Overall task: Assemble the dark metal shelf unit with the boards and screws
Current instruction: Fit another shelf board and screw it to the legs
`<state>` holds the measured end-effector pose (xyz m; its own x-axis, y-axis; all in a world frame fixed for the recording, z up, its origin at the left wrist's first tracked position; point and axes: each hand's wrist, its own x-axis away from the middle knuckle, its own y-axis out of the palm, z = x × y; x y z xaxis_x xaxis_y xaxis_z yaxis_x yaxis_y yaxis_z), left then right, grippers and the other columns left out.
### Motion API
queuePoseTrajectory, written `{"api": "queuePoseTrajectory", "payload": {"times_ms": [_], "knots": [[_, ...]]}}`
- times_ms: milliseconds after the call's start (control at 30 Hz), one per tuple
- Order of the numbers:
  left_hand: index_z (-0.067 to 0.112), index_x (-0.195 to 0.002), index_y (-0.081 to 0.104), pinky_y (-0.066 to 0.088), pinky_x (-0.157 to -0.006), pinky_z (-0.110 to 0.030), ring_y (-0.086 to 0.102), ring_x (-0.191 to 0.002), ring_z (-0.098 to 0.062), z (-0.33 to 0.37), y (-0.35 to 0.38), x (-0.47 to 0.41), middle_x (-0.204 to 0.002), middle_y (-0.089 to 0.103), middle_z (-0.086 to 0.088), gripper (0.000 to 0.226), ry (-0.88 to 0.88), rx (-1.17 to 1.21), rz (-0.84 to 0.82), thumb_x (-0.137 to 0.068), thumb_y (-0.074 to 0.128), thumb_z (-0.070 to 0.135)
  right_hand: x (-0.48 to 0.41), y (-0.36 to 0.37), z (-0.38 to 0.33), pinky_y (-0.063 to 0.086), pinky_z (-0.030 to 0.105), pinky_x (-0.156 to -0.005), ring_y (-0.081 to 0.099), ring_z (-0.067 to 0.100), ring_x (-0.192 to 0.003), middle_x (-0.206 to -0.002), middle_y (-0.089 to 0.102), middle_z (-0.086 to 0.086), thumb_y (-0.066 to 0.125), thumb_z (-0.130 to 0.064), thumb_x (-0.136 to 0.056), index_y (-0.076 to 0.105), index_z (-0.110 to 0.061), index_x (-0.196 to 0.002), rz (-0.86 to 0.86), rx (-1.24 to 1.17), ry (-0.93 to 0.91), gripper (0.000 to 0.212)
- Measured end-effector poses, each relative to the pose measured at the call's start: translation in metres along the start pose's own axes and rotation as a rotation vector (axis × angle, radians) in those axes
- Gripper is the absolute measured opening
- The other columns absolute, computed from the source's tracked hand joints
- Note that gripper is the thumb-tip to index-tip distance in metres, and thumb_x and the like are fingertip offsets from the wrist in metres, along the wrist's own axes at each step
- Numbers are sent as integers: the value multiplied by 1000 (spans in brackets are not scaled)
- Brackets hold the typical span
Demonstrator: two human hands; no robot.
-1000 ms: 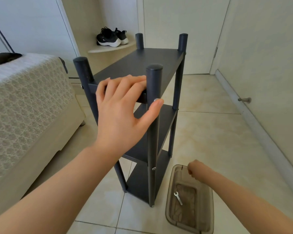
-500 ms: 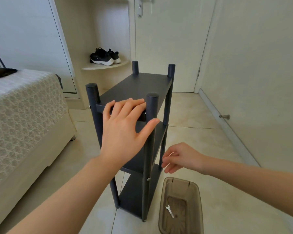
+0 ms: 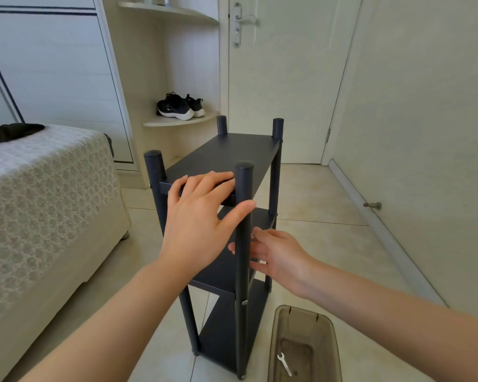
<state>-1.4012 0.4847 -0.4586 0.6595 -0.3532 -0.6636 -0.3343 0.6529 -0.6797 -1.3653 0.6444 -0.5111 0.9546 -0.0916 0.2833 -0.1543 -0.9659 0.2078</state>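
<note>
The dark metal shelf unit (image 3: 226, 155) stands upright on the tiled floor, with three boards between four round posts. My left hand (image 3: 199, 216) rests on the near edge of the top board, fingers laid flat and thumb against the near right post (image 3: 243, 271). At the height of the middle board my right hand (image 3: 279, 255) reaches to that post from the right and pinches a small silver screw (image 3: 253, 235) against it; some fingers are hidden behind the post. A screw head (image 3: 244, 302) shows lower on the same post.
A clear brown plastic tray (image 3: 329, 334) lies on the floor right of the unit, with a small wrench (image 3: 284, 363) in it. A bed (image 3: 39, 202) is at the left. Black shoes (image 3: 180, 106) sit on a corner shelf beside the door (image 3: 282, 78). A door stop (image 3: 373, 205) juts from the right wall.
My right hand rose from the tray with a small screw and moved left to the near right post. My left hand stayed on the top board. The view tilted up.
</note>
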Motion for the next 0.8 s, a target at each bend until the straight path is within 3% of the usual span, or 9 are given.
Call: {"api": "queuePoseTrajectory", "payload": {"times_ms": [233, 333, 467, 600, 800], "knots": [[30, -129, 66, 14, -119, -38, 43, -133, -12, -27, -11, -6, -137, 58, 14, 65, -70, 47, 36, -90, 34, 70, -16, 40, 3, 53, 39, -94, 73, 21, -86, -88, 76, 7, 45, -32, -104, 59, -12, -113, 1, 10, -1, 26], [32, -129, 66, 13, -118, -34, 42, -129, -8, -36, -15, -7, -136, 58, 17, 61, -94, 96, 58, -90, 36, 69, -24, 53, 5, 48, 34, -86, 65, 17, -75, -77, 70, 3, 45, -32, -104, 61, -14, -108, 5, -8, 6, 25], [35, -127, 67, 18, -119, -37, 42, -127, -4, -45, -20, -9, -136, 57, 21, 53, -131, 127, 57, -92, 43, 65, -27, 63, 5, 46, 32, -84, 58, 17, -75, -76, 65, 4, 44, -30, -105, 60, -13, -106, -24, -37, -13, 24], [36, -124, 68, 18, -118, -38, 41, -125, -3, -51, -26, -9, -132, 55, 24, 43, -156, 159, 63, -94, 49, 59, -29, 71, 5, 43, 30, -76, 57, 16, -71, -75, 64, 4, 42, -30, -105, 58, -12, -109, -49, -30, -28, 24], [35, -122, 69, 20, -118, -41, 41, -127, -6, -59, -35, -9, -131, 55, 23, 35, -215, 185, 63, -97, 55, 53, -36, 83, 8, 44, 31, -79, 57, 16, -71, -72, 64, 2, 40, -34, -105, 56, -15, -115, -62, 50, -63, 27]]}}
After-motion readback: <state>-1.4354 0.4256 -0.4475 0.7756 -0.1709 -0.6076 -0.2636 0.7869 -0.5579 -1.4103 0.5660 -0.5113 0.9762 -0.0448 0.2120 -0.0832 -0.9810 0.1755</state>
